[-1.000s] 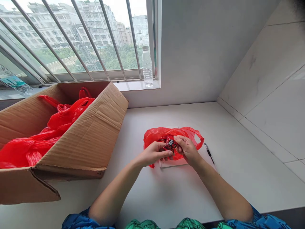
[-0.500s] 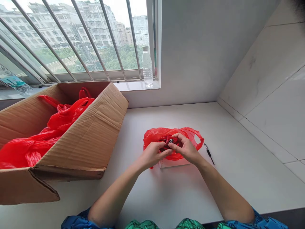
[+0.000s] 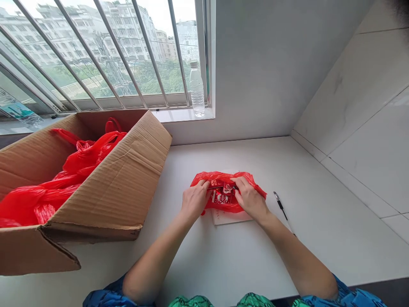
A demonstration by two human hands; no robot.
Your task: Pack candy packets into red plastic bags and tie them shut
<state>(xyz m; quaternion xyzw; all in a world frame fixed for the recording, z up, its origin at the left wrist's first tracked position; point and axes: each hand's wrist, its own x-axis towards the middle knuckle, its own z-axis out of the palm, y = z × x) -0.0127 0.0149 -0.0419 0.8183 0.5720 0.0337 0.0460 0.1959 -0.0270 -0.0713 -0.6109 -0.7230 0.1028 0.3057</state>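
A small red plastic bag [image 3: 220,207] lies on the white counter [image 3: 230,264], on top of a white sheet of paper [image 3: 231,218]. My left hand [image 3: 194,201] grips the bag's left edge with curled fingers. My right hand [image 3: 252,200] pinches the bag's right side near its mouth. Between the hands the bag is pulled apart, and small red packets with white print [image 3: 221,197] show inside it.
An open cardboard box [image 3: 128,179] holding more red plastic bags [image 3: 79,164] stands at the left. A black pen [image 3: 280,204] lies right of my right hand. A clear water bottle [image 3: 197,90] stands on the window sill before the barred window.
Both hands let go of the small dark red item they held together and moved apart onto the bag's edges. The bag now lies flatter and spread, with red packets showing.
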